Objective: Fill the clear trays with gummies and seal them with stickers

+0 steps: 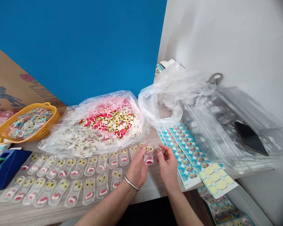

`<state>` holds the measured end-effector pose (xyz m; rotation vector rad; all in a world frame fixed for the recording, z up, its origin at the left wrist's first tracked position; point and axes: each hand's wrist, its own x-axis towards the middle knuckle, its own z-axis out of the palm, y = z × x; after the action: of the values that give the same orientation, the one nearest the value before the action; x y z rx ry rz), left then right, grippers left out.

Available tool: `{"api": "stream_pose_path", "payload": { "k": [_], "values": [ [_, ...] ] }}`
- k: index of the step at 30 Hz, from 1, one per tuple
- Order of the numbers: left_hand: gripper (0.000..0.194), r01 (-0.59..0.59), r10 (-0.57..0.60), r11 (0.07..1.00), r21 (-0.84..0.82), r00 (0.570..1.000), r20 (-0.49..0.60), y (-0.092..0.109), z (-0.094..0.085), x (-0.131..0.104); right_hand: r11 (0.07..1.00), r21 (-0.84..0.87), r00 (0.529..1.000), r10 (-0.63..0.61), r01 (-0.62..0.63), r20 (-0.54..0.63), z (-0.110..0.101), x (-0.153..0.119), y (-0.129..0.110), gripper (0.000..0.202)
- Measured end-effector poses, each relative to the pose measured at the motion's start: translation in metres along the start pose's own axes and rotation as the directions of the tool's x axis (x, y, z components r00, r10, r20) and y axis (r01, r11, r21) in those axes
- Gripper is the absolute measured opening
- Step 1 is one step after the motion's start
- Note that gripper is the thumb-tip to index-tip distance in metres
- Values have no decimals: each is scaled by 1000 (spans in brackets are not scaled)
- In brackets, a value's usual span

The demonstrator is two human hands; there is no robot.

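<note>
My left hand [139, 166], with a bracelet at the wrist, grips a small clear plastic blister shell [149, 158] between thumb and fingers. Two yellow eye pieces and a red-and-white mouth piece lie in the shell. Just to the right of it is my right hand [166, 163], thumb and forefinger brought together in a pinch; whatever is between them is too small to make out. To the left, two rows of similar filled shells [89, 191] cover the table [122, 210]. Behind them, a clear bag [108, 122] lies open, full of loose eye and mouth pieces.
A yellow basket [54, 117] of packed pieces stands far left, near a blue tape dispenser [8, 168]. Blue printed sticker sheets [191, 150] lie right of my hands. Beyond are a bag of clear shells [217, 119], a dark flat panel [250, 138] and a blue partition [85, 47].
</note>
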<state>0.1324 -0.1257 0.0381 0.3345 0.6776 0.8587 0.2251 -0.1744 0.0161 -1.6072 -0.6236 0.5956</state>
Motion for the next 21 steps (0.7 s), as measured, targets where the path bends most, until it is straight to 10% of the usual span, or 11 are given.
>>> {"api": "stream_pose_path", "payload": {
  "k": [7, 21],
  "values": [
    [28, -3, 6, 997, 77, 999, -37, -5, -3, 2, 857, -451, 969, -213, 247, 126, 8, -7, -6, 25],
    [25, 20, -17, 999, 40, 997, -70, -7, -8, 10, 996, -71, 989, 55, -45, 138, 13, 1, 5, 20]
  ]
}}
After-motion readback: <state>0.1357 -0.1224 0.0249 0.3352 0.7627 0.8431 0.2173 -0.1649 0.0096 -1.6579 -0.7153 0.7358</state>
